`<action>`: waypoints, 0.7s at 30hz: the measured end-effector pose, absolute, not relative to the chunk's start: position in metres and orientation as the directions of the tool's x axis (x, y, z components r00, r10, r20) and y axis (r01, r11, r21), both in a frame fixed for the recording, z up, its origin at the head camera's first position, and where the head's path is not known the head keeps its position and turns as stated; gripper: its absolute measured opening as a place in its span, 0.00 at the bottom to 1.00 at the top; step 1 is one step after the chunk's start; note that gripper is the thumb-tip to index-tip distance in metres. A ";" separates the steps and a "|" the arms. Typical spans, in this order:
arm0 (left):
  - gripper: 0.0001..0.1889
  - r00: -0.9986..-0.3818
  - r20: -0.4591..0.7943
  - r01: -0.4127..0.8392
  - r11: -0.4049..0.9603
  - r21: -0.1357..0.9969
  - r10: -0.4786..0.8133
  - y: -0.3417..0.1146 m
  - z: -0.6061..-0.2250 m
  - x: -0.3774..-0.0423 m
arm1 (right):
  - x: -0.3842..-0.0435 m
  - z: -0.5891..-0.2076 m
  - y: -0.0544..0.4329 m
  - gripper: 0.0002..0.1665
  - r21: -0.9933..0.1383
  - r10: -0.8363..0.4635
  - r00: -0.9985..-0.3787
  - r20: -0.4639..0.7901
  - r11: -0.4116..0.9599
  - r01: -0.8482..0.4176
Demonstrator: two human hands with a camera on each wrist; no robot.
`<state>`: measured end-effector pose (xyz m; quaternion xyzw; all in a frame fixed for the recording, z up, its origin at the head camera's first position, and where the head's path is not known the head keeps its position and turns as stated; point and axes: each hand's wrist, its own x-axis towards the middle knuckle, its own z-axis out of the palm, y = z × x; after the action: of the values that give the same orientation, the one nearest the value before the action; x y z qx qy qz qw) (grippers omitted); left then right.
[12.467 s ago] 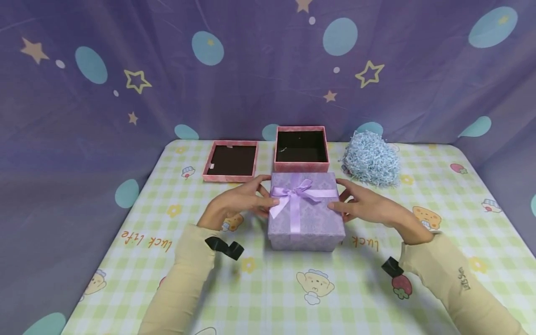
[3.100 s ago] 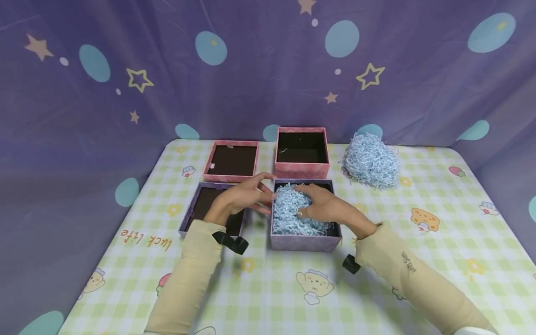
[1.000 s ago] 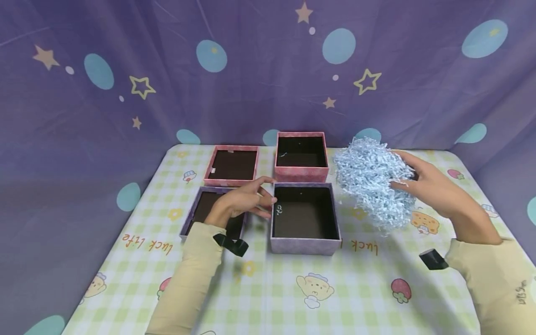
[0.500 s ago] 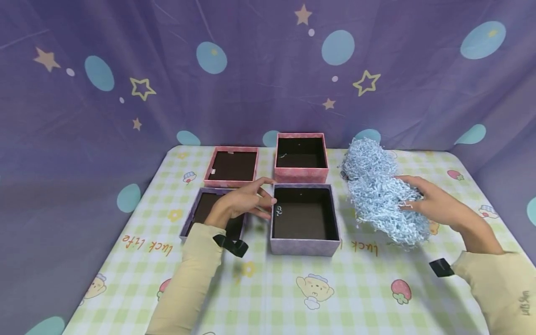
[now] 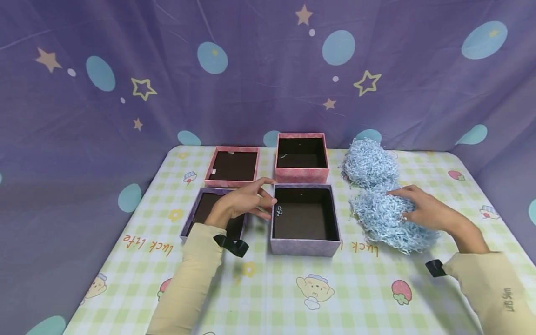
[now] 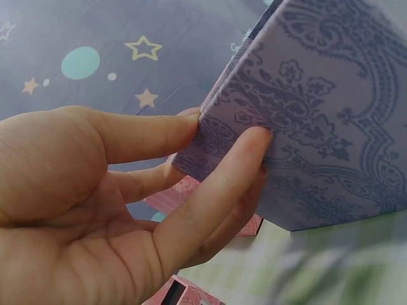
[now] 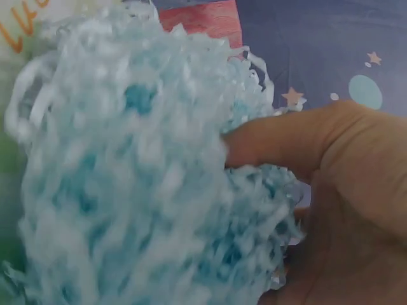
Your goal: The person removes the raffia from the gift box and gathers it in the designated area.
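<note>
A purple patterned box base (image 5: 305, 247) stands on the table, its dark inside showing a small wisp of blue shred. My left hand (image 5: 244, 201) is at its left side; in the left wrist view the fingertips (image 6: 254, 143) touch the patterned wall (image 6: 318, 127) and the corner edge. A loose clump of light-blue shredded paper (image 5: 389, 221) lies to the right of the box. My right hand (image 5: 431, 211) rests on it with spread fingers. In the right wrist view the thumb (image 7: 267, 145) touches the shred (image 7: 121, 171); the other fingers are mostly hidden.
A second blue shred heap (image 5: 370, 163) lies just behind, touching the clump. A pink box base (image 5: 301, 175) stands behind the purple one. The pink lid (image 5: 232, 183) and purple lid (image 5: 191, 216) lie upturned at left. A curtain (image 5: 259, 93) hangs behind the table.
The blue shred came out of the purple box in my right hand, was lowered onto the table at right, and my right fingers moved over its top. The left hand has stayed at the box.
</note>
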<state>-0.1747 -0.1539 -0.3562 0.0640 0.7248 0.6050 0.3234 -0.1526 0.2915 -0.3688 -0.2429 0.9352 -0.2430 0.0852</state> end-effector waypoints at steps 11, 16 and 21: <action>0.33 -0.776 -0.391 -0.291 0.269 0.918 0.495 -0.152 -0.356 -0.175 | -0.150 -0.373 0.290 0.38 -0.488 -0.463 -0.872 -0.155 0.804 -0.340; 0.32 -0.778 -0.388 -0.280 0.281 0.918 0.494 -0.152 -0.356 -0.176 | -0.150 -0.364 0.292 0.41 -0.510 -0.466 -0.865 -0.186 0.798 -0.321; 0.31 -0.789 -0.388 -0.260 0.313 0.914 0.477 -0.153 -0.355 -0.177 | -0.150 -0.342 0.288 0.42 -0.497 -0.438 -0.879 -0.190 0.815 -0.299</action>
<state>-0.1765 -0.1534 -0.3545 0.0728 0.7457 0.5817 0.3168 -0.1501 0.2883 -0.3425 -0.1959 0.9408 -0.2330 0.1493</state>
